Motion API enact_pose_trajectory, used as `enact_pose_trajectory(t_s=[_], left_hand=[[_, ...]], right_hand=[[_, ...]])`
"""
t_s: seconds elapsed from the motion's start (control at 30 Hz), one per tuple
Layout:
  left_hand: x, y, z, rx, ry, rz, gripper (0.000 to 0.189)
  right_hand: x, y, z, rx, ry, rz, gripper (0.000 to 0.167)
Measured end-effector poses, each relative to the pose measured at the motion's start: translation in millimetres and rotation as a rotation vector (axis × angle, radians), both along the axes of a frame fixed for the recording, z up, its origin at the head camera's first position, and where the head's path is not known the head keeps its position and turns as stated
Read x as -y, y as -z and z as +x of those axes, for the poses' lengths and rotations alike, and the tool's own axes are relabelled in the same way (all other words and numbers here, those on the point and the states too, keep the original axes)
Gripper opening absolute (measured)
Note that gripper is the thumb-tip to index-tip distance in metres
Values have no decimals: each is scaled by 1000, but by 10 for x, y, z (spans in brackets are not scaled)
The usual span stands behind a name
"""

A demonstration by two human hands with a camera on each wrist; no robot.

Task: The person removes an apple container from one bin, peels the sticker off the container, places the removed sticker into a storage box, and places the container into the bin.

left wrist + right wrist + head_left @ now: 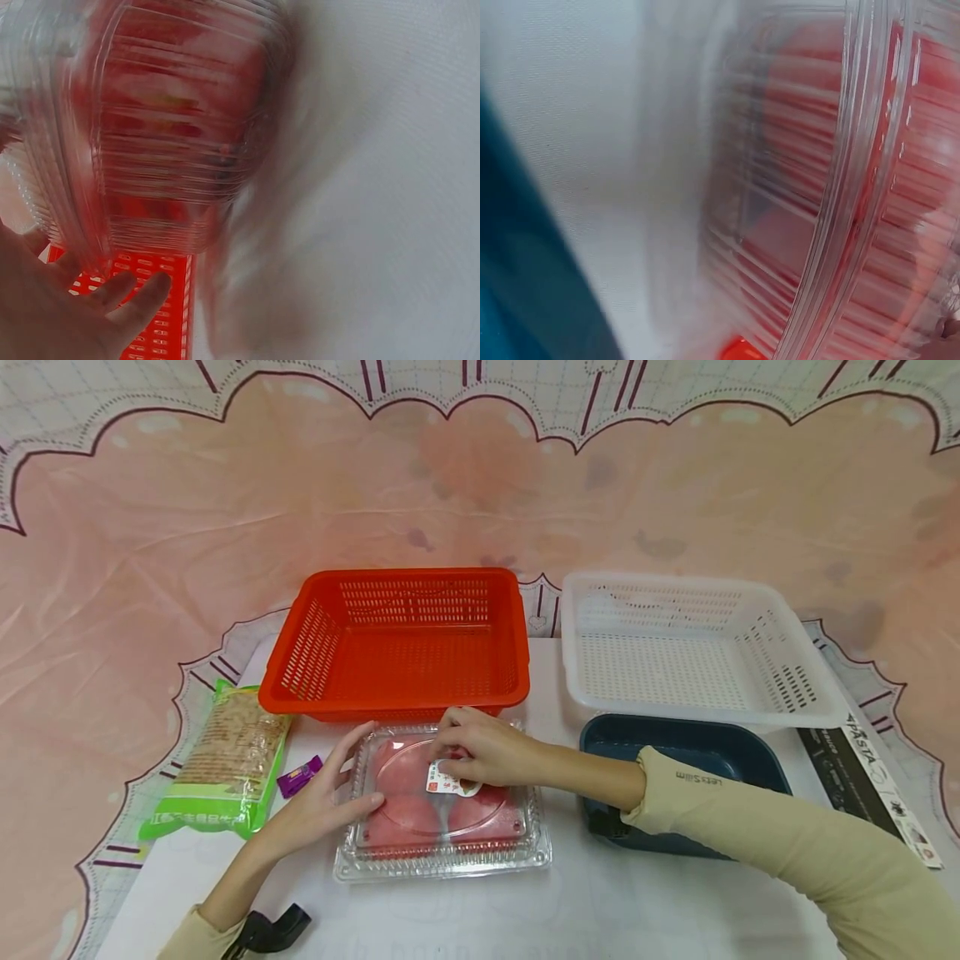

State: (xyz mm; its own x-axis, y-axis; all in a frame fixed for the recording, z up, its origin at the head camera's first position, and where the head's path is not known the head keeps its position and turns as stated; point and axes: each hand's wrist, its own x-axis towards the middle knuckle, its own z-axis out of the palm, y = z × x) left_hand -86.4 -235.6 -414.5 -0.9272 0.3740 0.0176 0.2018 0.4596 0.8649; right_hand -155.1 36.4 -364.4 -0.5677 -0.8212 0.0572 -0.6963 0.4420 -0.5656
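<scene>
A clear plastic clamshell box (pixel 442 864) of round pinkish-red fruit sits on the white surface, lid down. A white sticker label (pixel 442 779) with red print is on the lid's middle. My right hand (pixel 480 747) pinches the label between curled fingers and thumb, and the label's right end curves up under them. Along the box's left side lies my left hand (pixel 322 802), its thumb stretched over the lid edge. In the left wrist view, the fingers (pixel 146 300) of that hand extend beside the box wall. The right wrist view shows the ribbed box side close up, without the fingertips.
Behind the box stand a red basket (pixel 420 672) and a white basket (pixel 660 668). Under the right forearm is a dark blue basin (pixel 675 739). A purple wrapped packet (pixel 298 777) and a green-edged food bag (pixel 225 760) lie left; a black-and-white pasta package (pixel 862 777) lies right.
</scene>
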Motion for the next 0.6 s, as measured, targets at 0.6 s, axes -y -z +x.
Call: enact_pose_trajectory(t_s=[0.6], left_hand=[[-2, 10, 3, 10, -6, -5, 87]], right_hand=[[28, 3, 20, 14, 28, -10, 5]])
